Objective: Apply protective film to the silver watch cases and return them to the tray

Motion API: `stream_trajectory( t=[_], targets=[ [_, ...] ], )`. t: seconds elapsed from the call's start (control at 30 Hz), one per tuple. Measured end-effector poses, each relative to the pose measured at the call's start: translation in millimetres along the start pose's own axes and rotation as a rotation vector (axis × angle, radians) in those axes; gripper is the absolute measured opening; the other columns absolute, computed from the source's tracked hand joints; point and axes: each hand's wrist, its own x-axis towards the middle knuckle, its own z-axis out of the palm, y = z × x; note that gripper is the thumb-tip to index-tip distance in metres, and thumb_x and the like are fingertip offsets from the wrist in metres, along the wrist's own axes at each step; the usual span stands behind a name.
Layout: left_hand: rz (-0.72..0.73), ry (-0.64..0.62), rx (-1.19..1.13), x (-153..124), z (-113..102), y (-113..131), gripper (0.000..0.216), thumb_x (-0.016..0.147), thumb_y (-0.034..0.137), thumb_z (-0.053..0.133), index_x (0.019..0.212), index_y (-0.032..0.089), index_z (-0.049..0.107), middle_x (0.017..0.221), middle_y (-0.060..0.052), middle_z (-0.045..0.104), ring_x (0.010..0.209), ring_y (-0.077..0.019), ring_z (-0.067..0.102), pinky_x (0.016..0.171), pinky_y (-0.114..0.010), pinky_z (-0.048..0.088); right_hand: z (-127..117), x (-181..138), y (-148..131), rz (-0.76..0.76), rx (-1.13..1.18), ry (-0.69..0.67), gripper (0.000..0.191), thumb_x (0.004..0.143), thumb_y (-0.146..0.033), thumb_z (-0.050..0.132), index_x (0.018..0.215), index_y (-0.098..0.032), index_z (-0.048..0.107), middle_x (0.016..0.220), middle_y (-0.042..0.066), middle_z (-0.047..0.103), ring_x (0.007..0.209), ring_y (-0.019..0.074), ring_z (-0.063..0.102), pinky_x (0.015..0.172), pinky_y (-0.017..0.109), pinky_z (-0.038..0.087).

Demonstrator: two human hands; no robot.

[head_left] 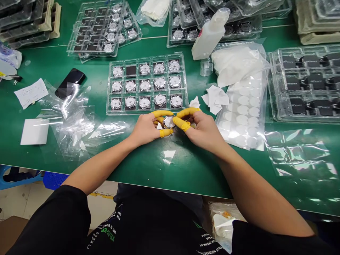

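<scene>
Left hand (145, 129): nearly closed, thumb and forefinger capped in yellow finger cots (162, 113), pinching the round silver watch-like case (169, 122) from the left.

Right hand (203, 131): equally closed, its yellow-capped thumb and forefinger pressed against the case from the right, with no gap showing at the contact points.

Case position: mid-counter, held between both hands, just below the near rim of a clear plastic compartment tray (146, 112) on the green counter (148, 173).

Risk: a slip from the rubber-capped fingertips, brought on by uneven pressure between the hands, with a possible drop onto the counter and a scratched case; also possible smudging from any fingertip straying onto the pale dial.

Around the counter: filled clear trays along the far edge, stacked clear trays holding dark square parts (305, 83) toward the right edge, a white plastic squeeze bottle (209, 35) near the far edge, a black phone (70, 83) and a white paper note (31, 93) toward the left edge.

In the way: a crumpled clear plastic bag (71, 113) beside the left forearm, and a clear sheet of round white stickers (243, 113) just beside the right hand, both liable to snag a moving wrist.
</scene>
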Motion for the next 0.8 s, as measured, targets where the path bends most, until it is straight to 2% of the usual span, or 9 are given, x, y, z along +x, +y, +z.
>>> stream_trajectory(
  t=[0.07, 0.17, 0.23, 0.3, 0.43, 0.53, 0.67, 0.8],
  targets=[
    [0.003, 0.001, 0.005, 0, 0, 0, 0.062, 0.064, 0.025, 0.088, 0.124, 0.022, 0.073, 0.086, -0.001, 0.072, 0.068, -0.0098, 0.061, 0.070, -0.027, 0.056, -8, 6, 4, -0.014, 0.063, 0.127, 0.033, 0.086, -0.052, 0.074, 0.099, -0.023, 0.068, 0.097, 0.006, 0.073, 0.081, 0.0183, 0.065, 0.071, 0.034, 0.053],
    [-0.009, 0.009, 0.016, 0, 0, 0, 0.061, 0.064, 0.025, 0.088, 0.123, 0.022, 0.074, 0.086, -0.001, 0.071, 0.067, -0.0100, 0.060, 0.069, -0.027, 0.056, -26, 16, 9, 0.025, 0.237, 0.318, 0.031, 0.090, -0.054, 0.071, 0.097, -0.024, 0.066, 0.092, 0.006, 0.072, 0.070, 0.0150, 0.060, 0.060, 0.031, 0.045],
    [-0.012, 0.015, 0.019, -1, 0, 0, 0.060, 0.064, 0.026, 0.088, 0.122, 0.023, 0.074, 0.086, -0.001, 0.071, 0.067, -0.0102, 0.060, 0.069, -0.028, 0.056, -33, 20, 10, 0.104, 0.325, 0.346, 0.030, 0.087, -0.053, 0.075, 0.092, -0.024, 0.067, 0.086, 0.006, 0.070, 0.061, 0.0126, 0.054, 0.050, 0.029, 0.037],
    [-0.007, 0.025, 0.023, -1, 1, 0, 0.059, 0.064, 0.026, 0.088, 0.122, 0.023, 0.074, 0.084, 0.000, 0.071, 0.067, -0.0099, 0.059, 0.068, -0.027, 0.055, -32, 19, 8, 0.177, 0.345, 0.260, 0.034, 0.083, -0.055, 0.079, 0.088, -0.023, 0.068, 0.083, 0.006, 0.070, 0.055, 0.0111, 0.051, 0.044, 0.028, 0.029],
    [0.022, 0.038, 0.026, -1, 2, -1, 0.059, 0.065, 0.027, 0.089, 0.122, 0.023, 0.074, 0.083, 0.000, 0.072, 0.066, -0.0095, 0.059, 0.067, -0.025, 0.052, -13, 7, -3, 0.254, 0.331, -0.058, 0.048, 0.079, -0.069, 0.078, 0.087, -0.022, 0.068, 0.066, 0.002, 0.066, 0.040, 0.0074, 0.043, 0.036, 0.025, 0.025],
    [0.059, 0.034, 0.010, -1, 2, -1, 0.059, 0.065, 0.026, 0.088, 0.123, 0.022, 0.073, 0.083, -0.001, 0.073, 0.072, -0.0117, 0.064, 0.072, -0.026, 0.055, 2, 1, -10, 0.350, 0.400, -0.214, 0.055, 0.065, -0.061, 0.091, 0.093, -0.020, 0.068, 0.055, -0.003, 0.061, 0.033, 0.0057, 0.039, 0.032, 0.022, 0.024],
    [0.062, 0.011, 0.051, -2, 2, 1, 0.058, 0.065, 0.023, 0.085, 0.121, 0.022, 0.075, 0.083, -0.001, 0.074, 0.074, -0.0123, 0.065, 0.071, -0.025, 0.054, 13, -1, -10, 0.380, 0.520, -0.217, 0.058, 0.046, -0.045, 0.101, 0.084, -0.017, 0.067, 0.053, -0.002, 0.063, 0.035, 0.0073, 0.045, 0.029, 0.020, 0.030],
    [0.064, -0.004, 0.069, -3, 1, 3, 0.055, 0.067, 0.027, 0.086, 0.121, 0.022, 0.075, 0.086, -0.002, 0.075, 0.073, -0.0120, 0.064, 0.072, -0.026, 0.055, 20, -1, -7, 0.340, 0.552, -0.116, 0.048, 0.050, -0.045, 0.099, 0.073, -0.016, 0.068, 0.050, 0.000, 0.063, 0.034, 0.0095, 0.049, 0.029, 0.020, 0.035]
  ],
)
